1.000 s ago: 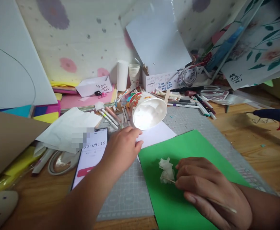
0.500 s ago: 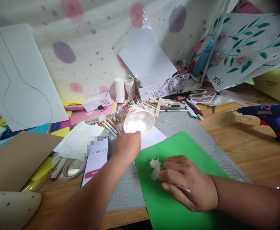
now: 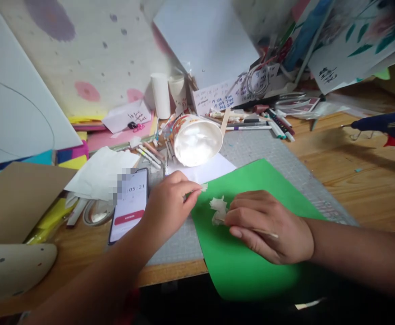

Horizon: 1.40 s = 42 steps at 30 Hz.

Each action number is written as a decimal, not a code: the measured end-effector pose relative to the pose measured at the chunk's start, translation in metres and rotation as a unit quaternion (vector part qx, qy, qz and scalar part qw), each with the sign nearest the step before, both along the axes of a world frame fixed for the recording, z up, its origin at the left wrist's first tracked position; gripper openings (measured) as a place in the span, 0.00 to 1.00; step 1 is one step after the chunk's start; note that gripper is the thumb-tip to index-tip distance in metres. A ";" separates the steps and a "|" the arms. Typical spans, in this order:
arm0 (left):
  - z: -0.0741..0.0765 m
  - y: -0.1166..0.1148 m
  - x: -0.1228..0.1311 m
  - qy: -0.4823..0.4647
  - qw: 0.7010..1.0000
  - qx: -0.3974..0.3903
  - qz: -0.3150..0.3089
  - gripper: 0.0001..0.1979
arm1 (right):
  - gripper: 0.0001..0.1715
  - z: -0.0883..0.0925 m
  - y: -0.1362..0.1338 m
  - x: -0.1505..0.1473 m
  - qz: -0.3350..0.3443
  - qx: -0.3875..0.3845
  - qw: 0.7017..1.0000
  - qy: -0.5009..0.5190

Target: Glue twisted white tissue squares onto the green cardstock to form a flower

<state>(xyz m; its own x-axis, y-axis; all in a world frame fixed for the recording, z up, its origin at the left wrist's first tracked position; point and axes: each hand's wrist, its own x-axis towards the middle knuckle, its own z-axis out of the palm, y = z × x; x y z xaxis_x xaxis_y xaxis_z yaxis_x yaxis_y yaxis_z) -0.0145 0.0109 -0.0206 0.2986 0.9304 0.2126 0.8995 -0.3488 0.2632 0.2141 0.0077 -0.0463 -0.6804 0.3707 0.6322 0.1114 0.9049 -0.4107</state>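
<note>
My left hand [image 3: 172,205] is closed, pinching a small pale scrap [image 3: 204,187] between thumb and fingertips, over the upper left edge of the green sheet [image 3: 251,280]. My right hand [image 3: 268,225] is curled round a thin wooden stick [image 3: 265,233] above the green sheet. Beside its fingertips are crumpled white tissue pieces [image 3: 218,204]; whether the stick touches them is hidden. A paper tub [image 3: 198,141] with white material inside lies tilted behind my left hand, its mouth facing me, partly over a white sheet [image 3: 214,169].
Left of my left hand lie a phone [image 3: 129,203], white tissue sheets [image 3: 99,174] and a tape roll [image 3: 98,212]. Pens and markers [image 3: 278,124] are scattered behind the grey cutting mat [image 3: 268,149]. A blue glue gun [image 3: 383,124] rests at the right.
My left hand has drawn back from the tub's mouth toward me and now pinches a scrap. The view has tilted down. My right hand stays beside the white tissue pieces.
</note>
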 end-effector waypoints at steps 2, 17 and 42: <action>-0.006 -0.010 -0.002 -0.057 0.998 0.021 -0.036 0.09 | 0.08 0.001 0.000 0.002 0.008 -0.017 1.000 -0.006; 0.002 -0.020 -0.006 -0.127 0.975 -0.110 -0.146 0.12 | 0.09 0.007 -0.002 0.007 0.005 -0.066 0.997 -0.026; -0.013 -0.025 0.004 -0.159 0.978 -0.066 -0.120 0.09 | 0.11 0.011 -0.002 0.005 -0.007 -0.072 0.996 -0.044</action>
<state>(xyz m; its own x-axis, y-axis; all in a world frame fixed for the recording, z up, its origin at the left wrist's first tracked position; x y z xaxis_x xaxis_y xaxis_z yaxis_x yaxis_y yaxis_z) -0.0104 -0.0144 -0.0334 0.4508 0.8670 0.2122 0.6614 -0.4841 0.5729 0.2187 0.0052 -0.0351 -0.7246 0.4636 0.5099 0.1659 0.8354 -0.5239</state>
